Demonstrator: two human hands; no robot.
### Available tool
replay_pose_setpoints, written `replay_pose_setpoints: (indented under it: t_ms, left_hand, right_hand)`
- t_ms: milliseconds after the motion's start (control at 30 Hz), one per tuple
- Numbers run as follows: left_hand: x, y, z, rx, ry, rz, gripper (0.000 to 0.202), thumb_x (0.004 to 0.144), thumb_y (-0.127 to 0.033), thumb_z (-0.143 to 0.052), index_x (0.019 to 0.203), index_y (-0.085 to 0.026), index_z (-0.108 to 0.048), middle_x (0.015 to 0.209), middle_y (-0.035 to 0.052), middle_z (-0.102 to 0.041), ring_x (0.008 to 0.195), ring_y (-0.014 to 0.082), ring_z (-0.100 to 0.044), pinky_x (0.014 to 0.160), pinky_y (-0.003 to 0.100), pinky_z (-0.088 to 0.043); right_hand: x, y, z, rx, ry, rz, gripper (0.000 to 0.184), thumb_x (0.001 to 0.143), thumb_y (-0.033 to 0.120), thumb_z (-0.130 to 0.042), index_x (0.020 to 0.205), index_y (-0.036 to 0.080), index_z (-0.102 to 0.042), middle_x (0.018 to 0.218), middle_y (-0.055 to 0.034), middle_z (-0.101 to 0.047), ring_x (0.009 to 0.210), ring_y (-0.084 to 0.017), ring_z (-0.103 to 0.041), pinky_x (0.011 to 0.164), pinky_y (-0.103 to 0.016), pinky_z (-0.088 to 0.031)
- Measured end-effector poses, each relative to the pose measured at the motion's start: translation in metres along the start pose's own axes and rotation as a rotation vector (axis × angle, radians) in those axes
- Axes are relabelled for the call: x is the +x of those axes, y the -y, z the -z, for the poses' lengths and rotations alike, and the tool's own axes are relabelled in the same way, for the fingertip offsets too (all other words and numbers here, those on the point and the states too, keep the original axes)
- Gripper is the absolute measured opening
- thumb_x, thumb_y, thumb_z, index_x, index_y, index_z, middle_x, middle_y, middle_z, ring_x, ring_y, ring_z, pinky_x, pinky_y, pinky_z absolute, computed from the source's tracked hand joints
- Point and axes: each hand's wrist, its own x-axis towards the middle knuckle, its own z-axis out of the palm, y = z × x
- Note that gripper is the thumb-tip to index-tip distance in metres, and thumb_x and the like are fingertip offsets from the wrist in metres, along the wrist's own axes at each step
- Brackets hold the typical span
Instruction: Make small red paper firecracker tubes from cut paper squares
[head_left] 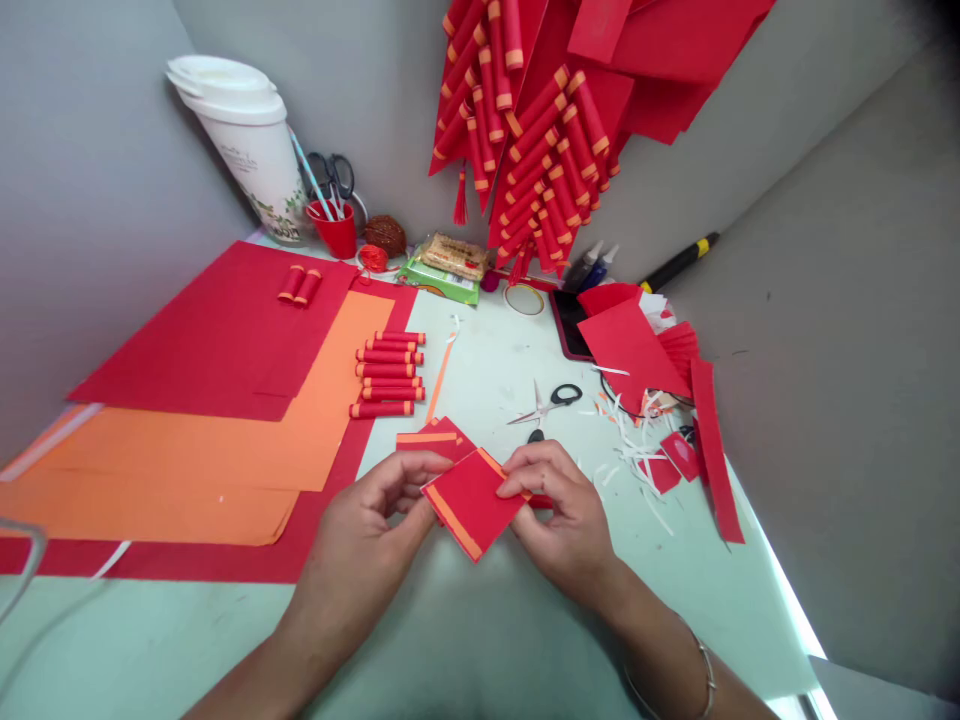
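With fingers of left hand [375,530] and right hand [564,520] clamped on opposite corners, holding a red paper square [476,508] above a pale green tabletop [675,590], cut off at the bottom. Cannot see inside the tall white lidded cup [255,160]. On the square, see orange strips [452,523] along two opposite edges, partly covered at right. In the small red cup [336,238], see black-handled scissors [343,177].

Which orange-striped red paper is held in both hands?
The nearest red square, pinched by left hand and right hand, orange along two opposite edges; the striped paper beyond lies on the table.
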Motion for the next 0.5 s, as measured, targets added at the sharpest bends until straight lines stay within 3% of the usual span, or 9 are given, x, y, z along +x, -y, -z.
replay_pose_setpoints:
  t_ms: [133, 267, 367, 500]
  left_hand:
    - [-0.0001, -0.0026, 0.0019, 0.042, -0.020, 0.007, 0.021, 0.079, -0.041, -0.069, 0.092, -0.024, -0.069, 0.088, 0.0013, -0.074, 0.083, 0.0208, -0.069, 0.073, 0.028, -0.054]
    - [0.0001, -0.0033, 0.0026, 0.120, -0.035, -0.033, 0.017, 0.079, -0.041, -0.070, 0.085, -0.026, -0.070, 0.069, -0.0035, -0.068, 0.069, 0.0173, -0.065, 0.065, 0.024, -0.051]
    - [-0.0006, -0.0023, 0.0022, 0.136, -0.047, -0.055, 0.017, 0.080, -0.042, -0.069, 0.081, -0.025, -0.069, 0.070, -0.0038, -0.067, 0.068, 0.0162, -0.063, 0.063, 0.023, -0.049]
    - [-0.0011, -0.0032, 0.0012, 0.108, -0.043, -0.062, 0.017, 0.081, -0.041, -0.069, 0.080, -0.025, -0.068, 0.074, -0.0032, -0.067, 0.070, 0.0159, -0.062, 0.064, 0.023, -0.048]
  right_hand:
    - [0.0010, -0.0003, -0.0002, 0.028, 0.002, -0.054, 0.025, 0.077, 0.002, -0.058, 0.086, 0.024, -0.066, 0.092, -0.0027, -0.062, 0.084, -0.016, -0.063, 0.065, -0.025, -0.052]
    - [0.0023, 0.0001, 0.0003, 0.156, 0.020, -0.296, 0.008, 0.083, 0.016, -0.064, 0.086, 0.023, -0.063, 0.083, -0.0007, -0.062, 0.075, -0.016, -0.061, 0.066, -0.027, -0.051]
    - [0.0027, -0.0005, 0.0006, 0.295, 0.063, -0.480, 0.006, 0.085, 0.026, -0.066, 0.085, 0.022, -0.061, 0.079, 0.0003, -0.064, 0.070, -0.015, -0.061, 0.063, -0.026, -0.049]
    - [0.0043, 0.0000, 0.0009, 0.391, 0.088, -0.597, 0.012, 0.082, 0.031, -0.070, 0.085, 0.021, -0.062, 0.078, 0.0006, -0.067, 0.068, -0.013, -0.058, 0.062, -0.024, -0.046]
